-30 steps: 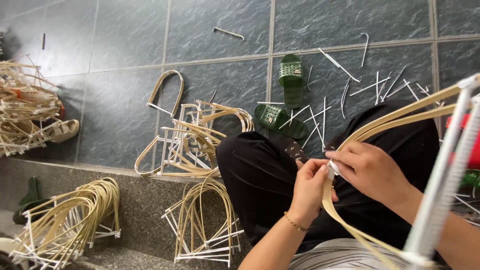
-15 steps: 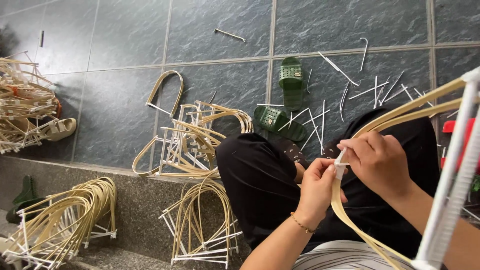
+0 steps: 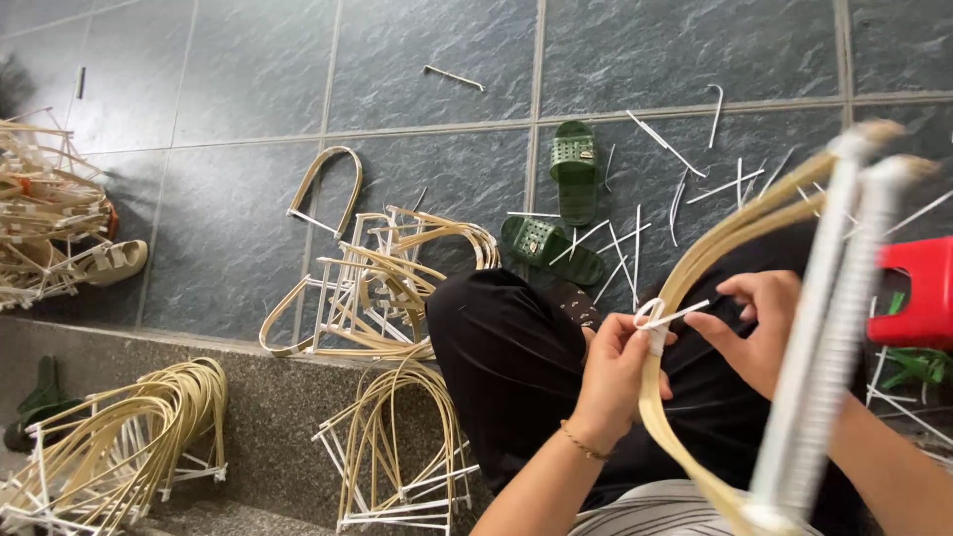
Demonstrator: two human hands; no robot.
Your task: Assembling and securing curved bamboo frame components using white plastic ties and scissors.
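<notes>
Two hands tie a white strip around bent cane strips over the lap.

Head view: the left hand (image 3: 617,369) pinches the cane strips (image 3: 695,273) together at the binding point, holding the curve steady, while the right hand (image 3: 751,323) grips the free end of the white strip (image 3: 667,316), pulling it taut. A blurred white-wrapped frame (image 3: 829,328) crosses in front. Finished arched frames (image 3: 382,288) lie on the tiled floor (image 3: 228,208) near green sandals (image 3: 561,213); a red stool (image 3: 918,288) stands right.
</notes>
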